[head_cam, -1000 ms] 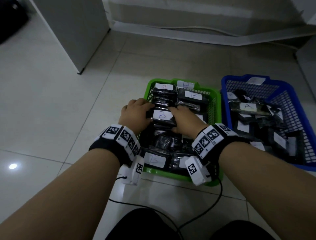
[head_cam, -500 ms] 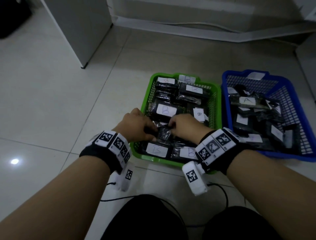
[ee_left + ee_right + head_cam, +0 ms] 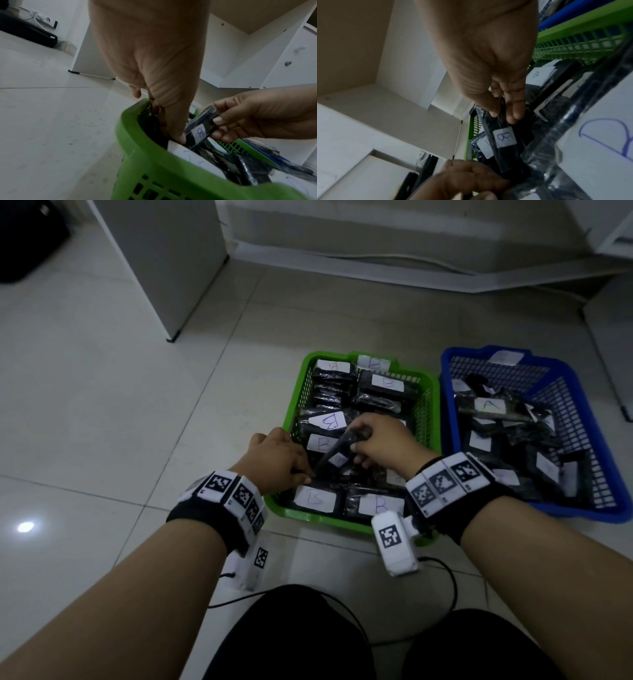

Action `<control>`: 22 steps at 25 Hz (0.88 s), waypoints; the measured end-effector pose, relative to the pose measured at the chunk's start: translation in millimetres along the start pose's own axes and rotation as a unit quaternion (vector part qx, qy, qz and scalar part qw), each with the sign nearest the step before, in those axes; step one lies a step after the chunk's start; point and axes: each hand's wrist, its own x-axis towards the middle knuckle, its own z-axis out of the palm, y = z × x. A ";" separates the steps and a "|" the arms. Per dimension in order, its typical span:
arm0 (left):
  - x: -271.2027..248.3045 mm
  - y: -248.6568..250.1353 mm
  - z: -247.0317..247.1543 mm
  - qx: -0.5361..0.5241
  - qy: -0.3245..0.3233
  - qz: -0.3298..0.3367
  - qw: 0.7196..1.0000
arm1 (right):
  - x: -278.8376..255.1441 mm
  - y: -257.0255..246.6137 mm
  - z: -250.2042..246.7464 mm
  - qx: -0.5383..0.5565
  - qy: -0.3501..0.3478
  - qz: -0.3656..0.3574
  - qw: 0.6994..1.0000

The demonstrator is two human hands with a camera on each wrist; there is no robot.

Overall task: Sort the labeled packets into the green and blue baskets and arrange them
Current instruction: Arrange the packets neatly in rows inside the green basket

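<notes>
Landmark: green perforated plastic basket (image 3: 356, 523) on the pale tiled floor (image 3: 102, 412).

1. White cabinet panel (image 3: 164, 261), standing on the floor, far-left of the green basket.
2. Left hand (image 3: 274, 462), at the green basket's near-left corner. Fingers reach down inside the left wall among the packets; thumb tip presses on the lower end of the tilted packet. Whether the fingers grip anything is hidden, so cannot tell.
3. Black wrist band with white square-patterned marker tiles (image 3: 222, 501), on the left forearm, just near-left of the green basket.
4. Green basket contents: black plastic-wrapped packets with white paper labels marked "B" (image 3: 322, 498), laid in rows, filling the basket front to back.
5. Tilted black packet with small white "B" label (image 3: 199, 133), raised on end above the middle of the green basket, its lower end among the packets.
6. Right hand (image 3: 383, 443), over the centre of the green basket. Thumb and curled fingers pinch the upper end of the tilted packet.
7. Blue perforated plastic basket (image 3: 582, 412), just right of the green basket, walls close together. Holds loosely heaped black packets, one with a white label marked "A" (image 3: 489, 405).
</notes>
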 end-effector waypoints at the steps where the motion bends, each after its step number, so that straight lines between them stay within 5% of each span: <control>1: 1.7 1.0 0.2 -0.001 0.005 -0.002 1.000 | -1.0 1.4 -6.3 0.033 0.006 0.000 0.999; 4: 10.5 5.0 -3.3 -0.035 0.048 -0.034 0.998 | -10.0 9.5 -24.9 0.090 0.001 -0.008 0.996; 9: 28.4 11.2 -13.4 -0.072 0.197 -0.066 0.975 | -24.0 45.0 -48.3 -0.206 -0.019 -0.029 0.978; 17: 41.9 17.7 -21.3 -0.041 0.110 -0.112 0.987 | -22.7 52.2 -37.8 -0.353 -0.096 -0.079 0.927; 22: 37.5 10.3 -25.3 -0.091 0.163 -0.133 0.973 | -20.4 49.0 -30.4 -0.414 -0.046 -0.077 0.906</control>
